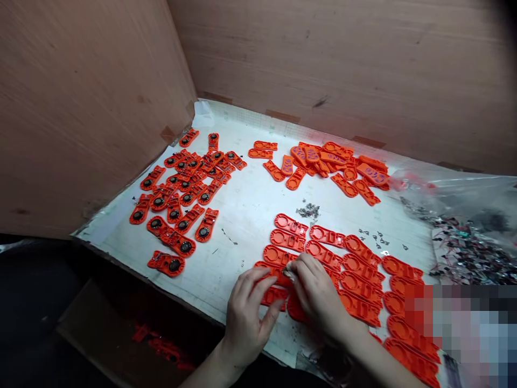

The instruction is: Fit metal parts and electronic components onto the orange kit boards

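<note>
Several flat orange plastic casing halves (286, 240) lie in rows on the white-covered table. My left hand (248, 307) is over the left end of a front row, thumb and fingers apart, fingertips at the edge of a casing half (263, 265). Just right of it, my right hand (317, 288) pinches a small metal piece (287, 272) above the same casing half. The fingers partly hide that piece, so its exact shape is unclear. Beyond the rows sits a little heap of small metal pieces (310, 210), with more loose metal pieces (378, 237) to the right.
At the left are several orange casings with round black parts (204, 226). A pile of orange casings (323, 159) is at the back. Wired components (472, 248) and a clear plastic bag (456, 194) are at right. Wooden panels (343, 64) stand behind and left.
</note>
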A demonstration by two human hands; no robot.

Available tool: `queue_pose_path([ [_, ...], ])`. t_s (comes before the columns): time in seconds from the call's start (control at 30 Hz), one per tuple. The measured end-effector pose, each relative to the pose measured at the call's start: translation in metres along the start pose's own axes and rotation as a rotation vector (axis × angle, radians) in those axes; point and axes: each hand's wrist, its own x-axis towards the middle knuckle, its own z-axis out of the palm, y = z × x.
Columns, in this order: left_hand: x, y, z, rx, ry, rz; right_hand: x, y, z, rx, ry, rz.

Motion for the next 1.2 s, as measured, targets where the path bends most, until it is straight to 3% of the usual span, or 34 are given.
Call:
queue_pose_path([
  [0.07, -0.003, -0.008, -0.001, 0.323, -0.067, 0.191, 0.009, 0.007, 0.009, -0.213, -0.076, -0.054],
  [0.2, -0.006, -0.016, -0.002, 0.541, -0.17, 0.28, 0.021, 0.01, 0.015, -0.481, -0.198, -0.166],
  [0.47, -0.005, -0.019, -0.004, 0.552, -0.193, 0.293, 0.018, 0.012, 0.016, -0.418, -0.184, -0.219],
  [0.67, -0.009, -0.023, -0.002, 0.564, -0.21, 0.304, 0.003, 0.01, 0.03, -0.287, -0.069, -0.143],
  [0.83, -0.009, -0.023, -0.001, 0.579, -0.192, 0.312, -0.004, 0.009, 0.013, -0.212, -0.078, -0.052],
  [0.97, -0.007, -0.023, 0.0, 0.581, -0.177, 0.325, -0.016, 0.014, -0.002, -0.323, -0.056, -0.107],
  [1.07, -0.007, -0.024, 0.001, 0.582, -0.176, 0.328, -0.025, 0.015, 0.006, -0.44, -0.022, -0.186],
  [1.2, -0.009, -0.026, 0.001, 0.594, -0.18, 0.327, -0.027, 0.007, 0.019, -0.452, 0.006, -0.127],
])
